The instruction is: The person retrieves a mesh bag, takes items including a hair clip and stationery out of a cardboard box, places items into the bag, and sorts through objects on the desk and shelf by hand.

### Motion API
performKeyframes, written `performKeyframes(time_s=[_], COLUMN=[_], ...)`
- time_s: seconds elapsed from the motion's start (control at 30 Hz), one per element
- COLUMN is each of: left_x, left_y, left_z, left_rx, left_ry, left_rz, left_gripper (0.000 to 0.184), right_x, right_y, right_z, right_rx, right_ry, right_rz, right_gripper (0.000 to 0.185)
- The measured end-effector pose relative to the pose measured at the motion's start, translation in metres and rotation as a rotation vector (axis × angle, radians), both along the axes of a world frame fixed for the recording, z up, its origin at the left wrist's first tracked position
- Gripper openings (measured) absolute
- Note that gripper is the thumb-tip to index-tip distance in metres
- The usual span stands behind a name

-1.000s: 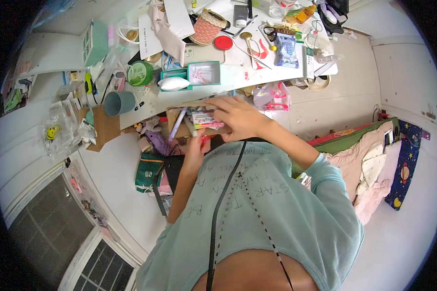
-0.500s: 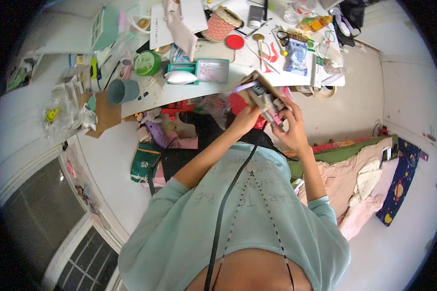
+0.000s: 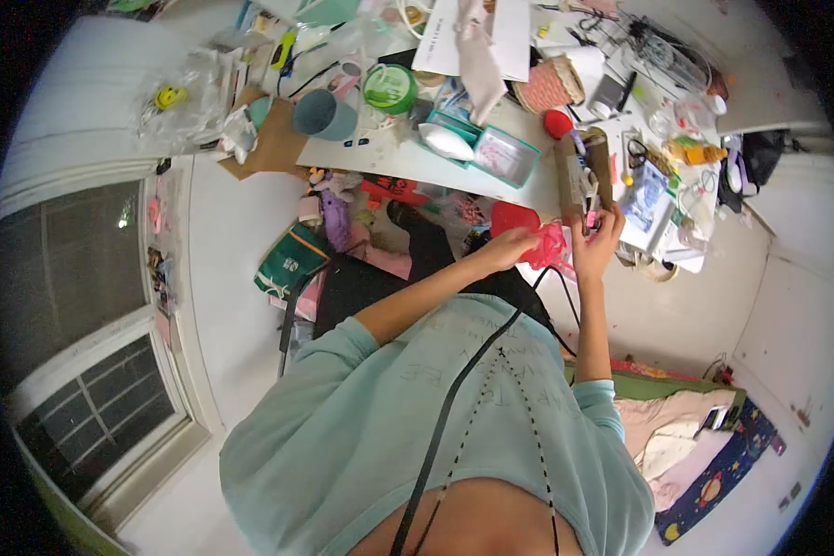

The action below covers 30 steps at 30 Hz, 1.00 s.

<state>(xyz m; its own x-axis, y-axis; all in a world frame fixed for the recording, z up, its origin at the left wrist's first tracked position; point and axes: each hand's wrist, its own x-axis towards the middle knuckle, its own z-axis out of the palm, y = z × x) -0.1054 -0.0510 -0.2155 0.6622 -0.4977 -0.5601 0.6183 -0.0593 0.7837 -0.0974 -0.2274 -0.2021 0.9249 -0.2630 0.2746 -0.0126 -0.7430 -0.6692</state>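
A: Where is the open brown cardboard box [image 3: 566, 185] held?

B: At its near end, by the right hand [image 3: 595, 252], at the front edge of the white bench [image 3: 380, 159]. The fingers are bent around that end, partly closed; the exact grip is hidden. Whether any weight is borne by the bench cannot be told.

A: And the left hand [image 3: 506, 254]?

B: Its fingers are nearly closed on crumpled, translucent pink-red plastic [image 3: 549, 245], just beside the box.

A: How is the box best handled?

B: Level and low, with the end gripped firmly, since slim pens and other small items [image 3: 583, 182] are packed loosely inside and could be spilled by a tilt. The round red lid [image 3: 558, 122] near the far end should not be knocked.

A: And the plastic?

B: It is best gathered lightly and held clear of the box, so that nothing is snagged. The rectangular teal-edged box [image 3: 507, 157] is best left undisturbed.
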Motion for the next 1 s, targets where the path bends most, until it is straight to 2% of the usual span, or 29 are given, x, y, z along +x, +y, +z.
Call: performKeyframes(time_s=[0.1, 0.27, 0.47, 0.53, 0.57, 0.6, 0.7, 0.8, 0.9, 1.0], left_x=[-0.013, -0.028, -0.043, -0.051, -0.047, -0.048, -0.062, -0.07, -0.078, -0.092], left_y=[0.039, 0.103, 0.15, 0.174, 0.177, 0.182, 0.223, 0.255, 0.277, 0.304], left_z=[-0.013, -0.016, -0.011, -0.022, -0.01, 0.006, -0.015, -0.008, 0.01, 0.004], left_rx=[0.054, 0.221, 0.344, 0.407, 0.437, 0.666, 0.882, 0.986, 1.216, 1.195], left_ry=[0.07, 0.127, 0.076, -0.06, -0.132, -0.316, -0.573, -0.541, -0.518, -0.544], left_rz=[0.085, 0.276, 0.417, 0.391, 0.378, 0.297, 0.29, 0.44, 0.437, 0.521], left_gripper=[0.022, 0.023, 0.023, 0.023, 0.024, 0.029, 0.029, 0.029, 0.028, 0.03], right_x=[0.014, 0.014, 0.004, 0.003, 0.002, 0.002, 0.005, 0.008, 0.017, 0.025], right_y=[0.006, 0.005, 0.017, 0.02, 0.023, 0.028, 0.042, 0.054, 0.075, 0.089], right_z=[0.004, 0.019, 0.041, 0.04, 0.042, 0.045, 0.052, 0.055, 0.065, 0.07], right_rx=[0.069, -0.079, -0.167, -0.193, -0.222, -0.25, -0.316, -0.291, -0.217, -0.202], right_ry=[0.08, 0.049, 0.033, 0.024, 0.015, 0.004, -0.074, -0.155, -0.226, -0.238], right_rz=[-0.014, 0.023, 0.043, 0.057, 0.042, 0.026, -0.019, -0.035, -0.019, -0.005], right_gripper=[0.036, 0.062, 0.065, 0.069, 0.068, 0.067, 0.065, 0.061, 0.052, 0.048])
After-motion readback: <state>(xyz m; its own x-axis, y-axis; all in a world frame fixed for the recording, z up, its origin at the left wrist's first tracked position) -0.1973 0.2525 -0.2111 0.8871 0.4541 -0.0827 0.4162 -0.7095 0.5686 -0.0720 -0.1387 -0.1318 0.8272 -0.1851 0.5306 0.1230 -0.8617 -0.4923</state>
